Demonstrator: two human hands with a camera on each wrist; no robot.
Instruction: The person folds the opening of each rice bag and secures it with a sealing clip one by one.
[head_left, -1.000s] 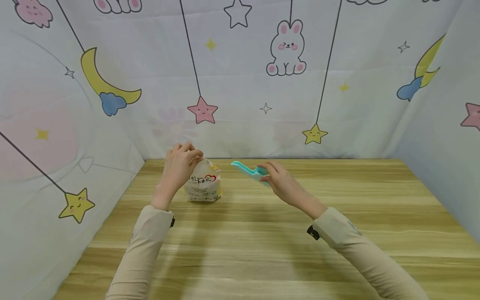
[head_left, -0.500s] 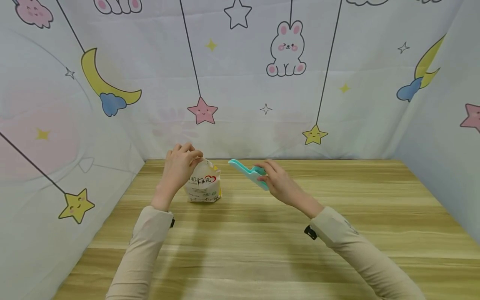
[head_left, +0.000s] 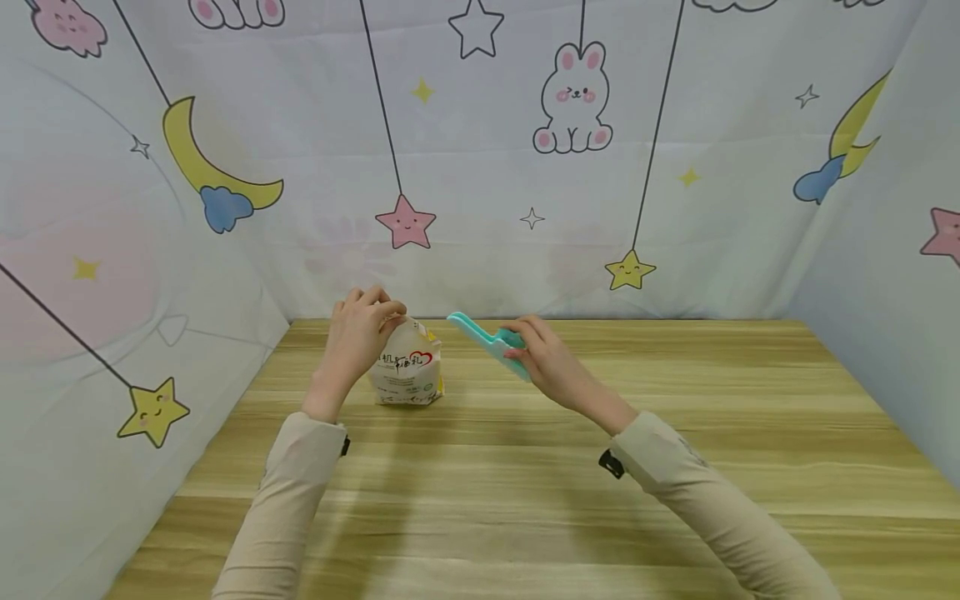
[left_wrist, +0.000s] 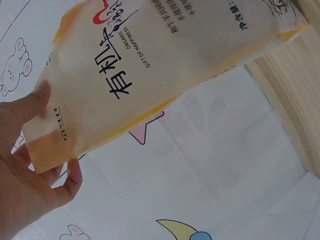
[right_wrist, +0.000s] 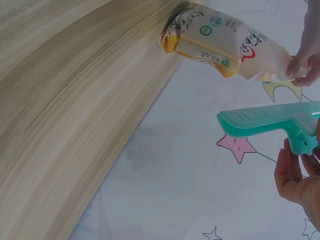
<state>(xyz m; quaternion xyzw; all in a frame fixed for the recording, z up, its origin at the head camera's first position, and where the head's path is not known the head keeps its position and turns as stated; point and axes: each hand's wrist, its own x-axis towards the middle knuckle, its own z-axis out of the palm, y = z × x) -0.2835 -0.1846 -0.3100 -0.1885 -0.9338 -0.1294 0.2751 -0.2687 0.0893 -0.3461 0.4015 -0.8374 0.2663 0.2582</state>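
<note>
The left hand [head_left: 358,332] is pinching the gathered top of a small white-and-yellow plastic pouch [head_left: 408,364] standing on the wooden table [head_left: 525,483], while the right hand [head_left: 546,360], at its 3 o'clock, is gripping a long turquoise plastic sealing clip [head_left: 486,342], which should probably slide squarely across the neck just below the pinching fingers.

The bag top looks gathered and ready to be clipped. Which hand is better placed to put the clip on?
The right hand. It already holds the clip, whose tip points at the bag. The left hand pinches the bag's top shut, so it looks occupied.
</note>
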